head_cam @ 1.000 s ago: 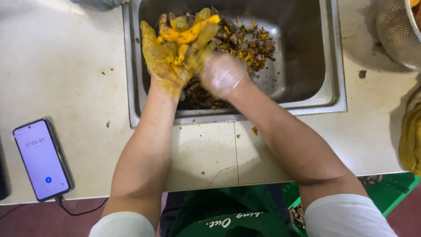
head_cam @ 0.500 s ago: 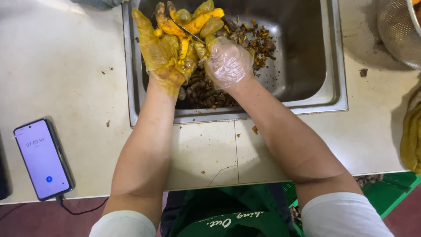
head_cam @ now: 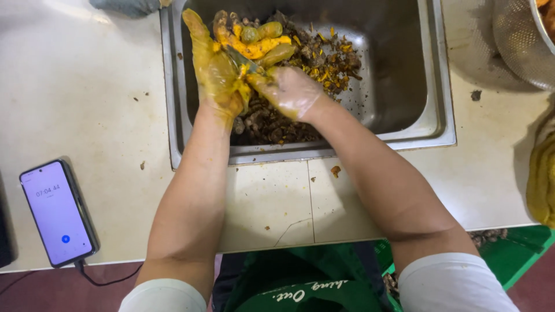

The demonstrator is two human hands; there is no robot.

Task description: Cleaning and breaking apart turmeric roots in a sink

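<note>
White tiled counter point(head_cam: 87, 104) fills most of the view, w/ a steel sink point(head_cam: 416, 69) let into it at top centre. Sink's basin holds a heap of dark peelings and scraps point(head_cam: 289, 115), orange flecks mixed in, piled toward the left half; right half of the basin is bare metal. Both forearms reach up over the counter edge into the sink. Step in hand, as I judge it: scraping skin off a knobby yellow-orange root, prob. turmeric point(head_cam: 254, 40), held above the scrap heap. Left hand point(head_cam: 217, 69), in a glove stained deep yellow, has its fingers curled round the root from below and gripping it, thumb side up. Right hand point(head_cam: 289, 89), in a thin clear glove, is closed in a fist on a small blade point(head_cam: 243, 60) whose tip lies against the root; handle is hidden in the fist, so can't tell what kind of knife. Next move calls for a short, shallow stroke away from the left fingers, root turned to bring up unpeeled skin. Metal colander point(head_cam: 520, 34) sits at top right corner, contents not visible. Yellow cloth point(head_cam: 540, 173) at right edge. Phone point(head_cam: 58, 214) w/ lit screen lies at left, cable attached. Small crumbs dot the counter.
</note>
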